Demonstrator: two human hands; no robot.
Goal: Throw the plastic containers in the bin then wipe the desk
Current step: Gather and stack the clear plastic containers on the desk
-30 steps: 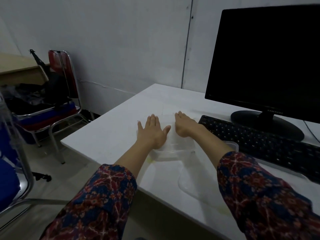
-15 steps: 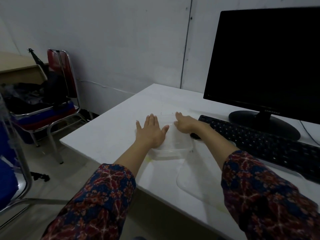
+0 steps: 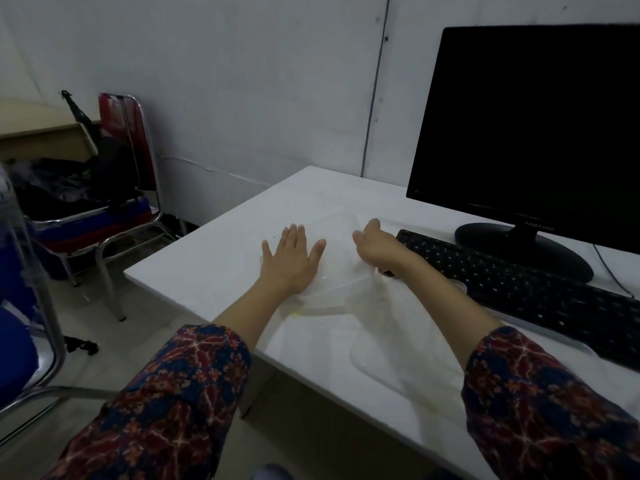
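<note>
Head view. White tabletop (image 3: 214,268), seen from above and slightly left.

Clear plastic container (image 3: 337,271) sits on the tabletop between the two hands, just left of the keyboard (image 3: 519,282). Walls are transparent and hard to trace against the white surface.

Left hand (image 3: 291,261): flat, palm down, fingers spread, lying on the container's left edge.

Right hand (image 3: 375,249): fingers curled over the container's far right corner, thumb side up. Whether they actually pinch the rim, cannot tell; the plastic is too clear there.

A second clear plastic piece, flat with rounded corners (image 3: 398,362), lies nearer the front edge under the right forearm; lid or tray, cannot tell.

Black monitor (image 3: 533,126), screen dark, stands behind the keyboard.

Both forearms bare, patterned sleeves (image 3: 173,403) pushed up.

Left of the tabletop: a red chair (image 3: 124,147) holding dark items.
</note>
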